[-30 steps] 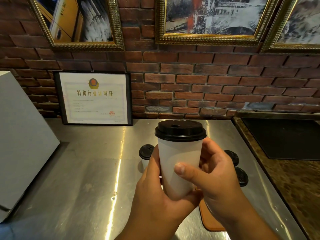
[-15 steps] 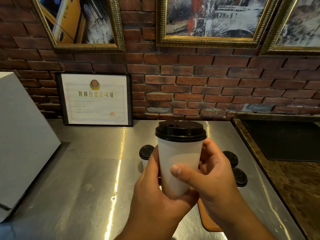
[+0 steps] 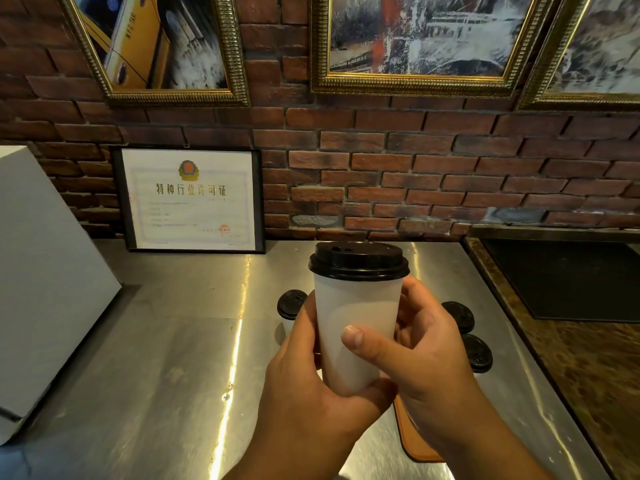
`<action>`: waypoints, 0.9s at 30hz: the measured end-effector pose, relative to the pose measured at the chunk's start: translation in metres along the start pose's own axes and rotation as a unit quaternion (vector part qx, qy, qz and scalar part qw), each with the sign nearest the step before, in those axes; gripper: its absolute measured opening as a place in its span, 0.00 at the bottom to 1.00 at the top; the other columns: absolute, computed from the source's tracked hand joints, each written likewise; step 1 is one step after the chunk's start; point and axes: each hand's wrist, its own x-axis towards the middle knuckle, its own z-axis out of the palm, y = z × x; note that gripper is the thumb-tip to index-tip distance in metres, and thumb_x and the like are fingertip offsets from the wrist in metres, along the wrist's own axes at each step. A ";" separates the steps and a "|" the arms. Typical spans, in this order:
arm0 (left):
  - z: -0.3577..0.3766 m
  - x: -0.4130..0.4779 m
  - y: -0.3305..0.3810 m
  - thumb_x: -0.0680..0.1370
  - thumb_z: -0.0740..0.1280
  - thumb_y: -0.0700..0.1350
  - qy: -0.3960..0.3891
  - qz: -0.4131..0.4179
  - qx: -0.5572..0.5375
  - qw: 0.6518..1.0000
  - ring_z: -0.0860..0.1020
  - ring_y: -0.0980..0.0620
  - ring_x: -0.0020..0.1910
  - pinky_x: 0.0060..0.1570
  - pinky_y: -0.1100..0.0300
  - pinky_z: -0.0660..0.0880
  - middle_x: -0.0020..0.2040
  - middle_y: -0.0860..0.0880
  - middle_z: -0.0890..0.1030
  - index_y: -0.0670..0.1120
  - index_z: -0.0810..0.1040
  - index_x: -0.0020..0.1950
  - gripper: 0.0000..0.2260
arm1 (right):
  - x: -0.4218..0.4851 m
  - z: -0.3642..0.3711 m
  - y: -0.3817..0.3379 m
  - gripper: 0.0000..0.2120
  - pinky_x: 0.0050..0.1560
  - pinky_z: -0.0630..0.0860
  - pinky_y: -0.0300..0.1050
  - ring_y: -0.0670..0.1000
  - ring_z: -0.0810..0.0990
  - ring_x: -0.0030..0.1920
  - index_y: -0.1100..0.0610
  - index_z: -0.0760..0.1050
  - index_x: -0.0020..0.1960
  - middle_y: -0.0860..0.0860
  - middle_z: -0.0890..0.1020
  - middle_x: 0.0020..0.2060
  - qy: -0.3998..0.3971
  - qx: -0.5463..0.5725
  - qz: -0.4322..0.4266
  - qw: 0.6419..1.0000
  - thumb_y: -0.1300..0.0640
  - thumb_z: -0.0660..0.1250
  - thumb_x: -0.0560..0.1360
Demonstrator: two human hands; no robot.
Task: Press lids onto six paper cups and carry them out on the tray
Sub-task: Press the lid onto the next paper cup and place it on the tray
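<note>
While both hands are holding it up over the steel counter [image 3: 156, 341], the paper cup [image 3: 356, 327] is standing upright between them; head view only.

Item: white paper cup, with a black lid [image 3: 358, 259] already sitting on its rim and looking level all round.

Hold: the left hand [image 3: 304, 393] is cupping the lower wall and base from the left, fingers curled round it. The right hand [image 3: 426, 358] is wrapping the right side, thumb lying across the front wall and fingers curled behind.

Handling, as a judgement: the thin paper wall is likely to give under a hard squeeze, which could lift the lid. Whether the cup is filled cannot be told, so its weight is unknown. The low and middle wall, or the stiffer band just under the lid, is looking the safest place to grip. The surface is appearing matt and dry, not slippery.

Other stock: three more lidded cups are showing behind the hands, one [image 3: 291, 304] to the left and two [image 3: 459, 315] [image 3: 478, 353] to the right; any others are hidden.

Of the tray [image 3: 412, 441], only a brown corner is showing beneath the right wrist.

Room: open steel is lying to the left as far as a white box [image 3: 45, 271]. A dark stone ledge [image 3: 588, 375] is bounding the right. A brick wall and a framed certificate [image 3: 190, 199] are closing off the back.
</note>
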 end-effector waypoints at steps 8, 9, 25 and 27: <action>0.000 0.000 0.002 0.56 0.79 0.72 -0.001 0.001 0.010 1.000 0.74 0.74 0.61 0.40 0.78 0.76 0.64 0.76 0.74 0.84 0.58 0.69 0.47 | 0.000 -0.001 0.002 0.42 0.52 0.87 0.47 0.52 0.87 0.60 0.43 0.77 0.66 0.48 0.87 0.58 0.020 0.014 0.001 1.000 0.49 0.87 0.54; 0.000 0.001 0.002 0.56 0.79 0.73 0.003 -0.005 0.006 1.000 0.74 0.74 0.61 0.40 0.78 0.76 0.64 0.77 0.73 0.85 0.58 0.69 0.47 | 0.000 -0.001 0.002 0.42 0.53 0.87 0.47 0.52 0.86 0.60 0.43 0.77 0.67 0.48 0.87 0.58 0.017 0.014 0.003 1.000 0.49 0.87 0.55; -0.002 0.004 0.001 0.55 0.77 0.74 0.003 -0.015 0.013 1.000 0.71 0.75 0.63 0.42 0.81 0.73 0.63 0.79 0.71 0.87 0.54 0.67 0.47 | 0.002 -0.002 -0.001 0.40 0.55 0.85 0.42 0.49 0.85 0.63 0.42 0.76 0.70 0.45 0.86 0.61 0.005 0.003 -0.018 1.000 0.46 0.84 0.60; -0.001 0.006 0.001 0.54 0.76 0.74 0.009 -0.018 0.020 1.000 0.70 0.78 0.62 0.39 0.82 0.71 0.62 0.82 0.69 0.88 0.53 0.66 0.47 | 0.001 -0.003 -0.001 0.39 0.54 0.85 0.40 0.48 0.85 0.62 0.41 0.77 0.69 0.45 0.86 0.61 0.012 -0.006 -0.029 0.999 0.47 0.85 0.60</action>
